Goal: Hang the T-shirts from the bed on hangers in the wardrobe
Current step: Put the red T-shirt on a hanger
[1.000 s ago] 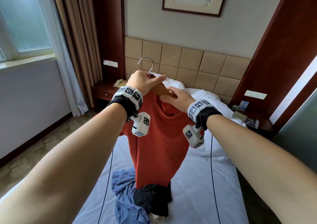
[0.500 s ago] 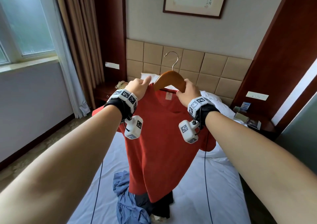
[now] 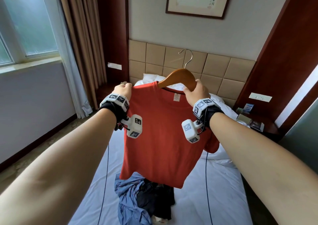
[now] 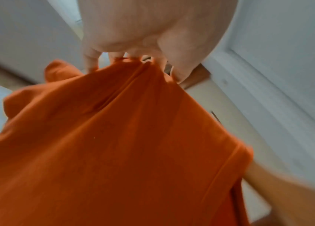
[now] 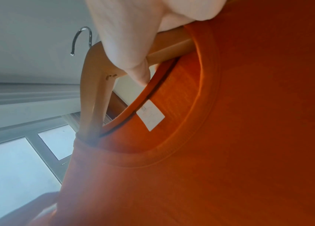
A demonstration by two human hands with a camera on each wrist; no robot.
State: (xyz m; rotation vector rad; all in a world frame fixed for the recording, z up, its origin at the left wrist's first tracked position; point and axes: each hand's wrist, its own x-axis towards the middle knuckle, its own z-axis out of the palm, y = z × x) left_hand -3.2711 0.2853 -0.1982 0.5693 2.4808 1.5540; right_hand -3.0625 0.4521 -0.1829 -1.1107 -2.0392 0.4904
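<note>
I hold a red T-shirt [image 3: 163, 135] up over the bed [image 3: 215, 190], with a wooden hanger [image 3: 180, 75] through its collar and the metal hook [image 3: 186, 56] pointing up. My left hand [image 3: 123, 90] pinches the shirt's left shoulder; the left wrist view shows fingers [image 4: 92, 61] bunching the red cloth [image 4: 114, 137]. My right hand [image 3: 196, 91] grips the hanger's right arm at the collar. In the right wrist view the fingers [image 5: 125, 50] wrap the hanger [image 5: 94, 85] beside the white neck label [image 5: 150, 117]. A blue garment [image 3: 130, 205] and a black garment [image 3: 154, 202] lie crumpled on the bed.
White pillows [image 3: 216, 102] lie against the padded headboard [image 3: 223, 69]. A nightstand [image 3: 253, 123] with small items stands to the right. To the left are a window [image 3: 25, 26] and curtains [image 3: 82, 44]; a strip of floor [image 3: 43, 147] runs along the bed.
The shirt has been spread out over the hanger: my left hand moved left along the shoulder and my right hand moved right. The hanger's hook now rises further right.
</note>
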